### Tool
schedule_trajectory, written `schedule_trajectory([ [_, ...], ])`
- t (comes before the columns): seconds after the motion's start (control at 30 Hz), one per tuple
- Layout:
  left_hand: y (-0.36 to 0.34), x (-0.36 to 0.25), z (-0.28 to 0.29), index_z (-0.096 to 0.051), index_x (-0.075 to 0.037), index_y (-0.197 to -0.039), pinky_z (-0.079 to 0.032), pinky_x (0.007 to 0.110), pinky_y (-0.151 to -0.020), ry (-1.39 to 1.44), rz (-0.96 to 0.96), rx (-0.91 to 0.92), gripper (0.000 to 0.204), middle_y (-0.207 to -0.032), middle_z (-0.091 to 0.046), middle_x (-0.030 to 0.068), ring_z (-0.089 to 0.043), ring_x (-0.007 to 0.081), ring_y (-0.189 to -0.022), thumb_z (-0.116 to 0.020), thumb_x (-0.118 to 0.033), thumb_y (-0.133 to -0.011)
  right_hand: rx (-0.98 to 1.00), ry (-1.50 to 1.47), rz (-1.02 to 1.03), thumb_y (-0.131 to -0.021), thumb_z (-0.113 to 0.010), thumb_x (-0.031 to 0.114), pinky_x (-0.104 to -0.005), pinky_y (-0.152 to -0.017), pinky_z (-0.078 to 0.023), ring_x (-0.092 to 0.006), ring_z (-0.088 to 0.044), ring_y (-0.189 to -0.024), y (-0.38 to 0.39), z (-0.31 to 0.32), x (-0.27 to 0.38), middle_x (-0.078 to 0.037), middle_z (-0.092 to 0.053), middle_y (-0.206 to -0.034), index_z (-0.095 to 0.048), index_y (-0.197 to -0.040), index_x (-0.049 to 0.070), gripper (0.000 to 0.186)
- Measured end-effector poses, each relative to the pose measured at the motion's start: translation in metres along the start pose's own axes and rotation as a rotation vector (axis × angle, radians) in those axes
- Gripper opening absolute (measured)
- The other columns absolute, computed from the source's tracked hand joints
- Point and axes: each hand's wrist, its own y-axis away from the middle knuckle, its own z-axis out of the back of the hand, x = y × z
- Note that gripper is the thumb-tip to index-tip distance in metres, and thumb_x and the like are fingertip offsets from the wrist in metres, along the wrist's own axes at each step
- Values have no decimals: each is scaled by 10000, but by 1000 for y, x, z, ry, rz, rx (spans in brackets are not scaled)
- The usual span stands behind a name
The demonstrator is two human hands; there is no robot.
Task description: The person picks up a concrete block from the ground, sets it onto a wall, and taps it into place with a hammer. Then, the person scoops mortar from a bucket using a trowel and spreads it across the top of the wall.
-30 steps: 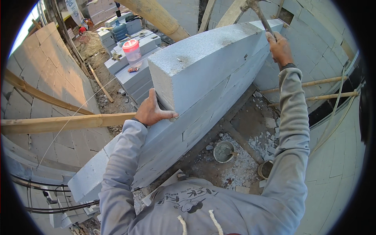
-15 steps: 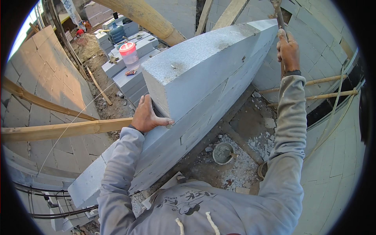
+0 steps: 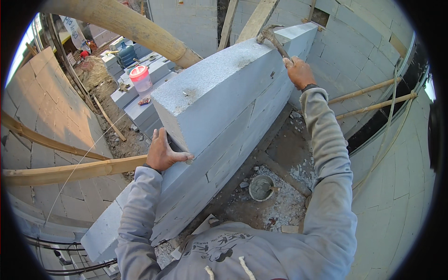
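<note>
A long pale grey concrete block [image 3: 219, 100] lies on top of a wall of similar blocks [image 3: 186, 196], with its near end toward me. At that end's lower corner, my left hand [image 3: 163, 151] is spread, fingers pointing up and thumb stretched across the joint onto the front face. My right hand [image 3: 300, 73] is closed round the wooden handle of a claw hammer [image 3: 279, 45]. The hammer's head is at the top surface toward the block's far end; whether it touches is hard to tell. Grey crumbs dot the block's top.
A bucket of grey mortar [image 3: 262, 188] stands on the rubble-strewn floor right of the wall. Beyond the wall, stacked blocks [image 3: 133, 109] carry a clear tub with a pink lid [image 3: 140, 78]. A thick bamboo pole [image 3: 135, 25] slants overhead; a timber [image 3: 74, 170] and string [image 3: 86, 154] cross at left.
My right hand has swung the hammer down and left, from raised upright to its head at the block's top. The left hand keeps its place on the block while the view shifts.
</note>
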Motion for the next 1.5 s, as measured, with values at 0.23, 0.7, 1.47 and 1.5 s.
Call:
schedule_trajectory([
  [0.23, 3, -7, 2, -434, 67, -1068, -362, 486, -972, -22, 85, 25, 945, -1028, -538, 261, -430, 437, -1102, -846, -497, -432, -229, -297, 109, -947, -461, 375, -492, -756, -446, -447, -589, -895, 14, 45, 21, -254, -635, -899, -572, -947, 8, 384],
  [0.7, 1, -8, 2, -427, 40, -1065, -283, 522, -1033, 59, 76, 20, 947, -1037, -560, 271, -425, 485, -1115, -843, -525, -430, 47, 0, 77, -939, -458, 407, -460, -850, -453, -392, -595, -989, 10, 13, 6, -237, -639, -992, -597, -992, 17, 418],
  [1.47, 0, -5, 3, -394, 106, -1100, -112, 515, -1132, -50, 83, 73, 1084, -1022, -582, 315, -557, 462, -1045, -807, -652, -444, -170, -764, -119, -973, -487, 326, -241, -345, -294, -66, -337, -383, 103, -6, -13, 27, -376, -538, -469, -786, 79, 310],
  [1.5, -2, -6, 3, -378, 104, -1141, -107, 525, -1130, -48, 92, 113, 1115, -1044, -575, 325, -546, 457, -1073, -798, -667, -454, -181, -825, -113, -977, -479, 322, -227, -341, -277, -50, -321, -386, 121, -10, -23, 42, -367, -541, -469, -802, 93, 288],
])
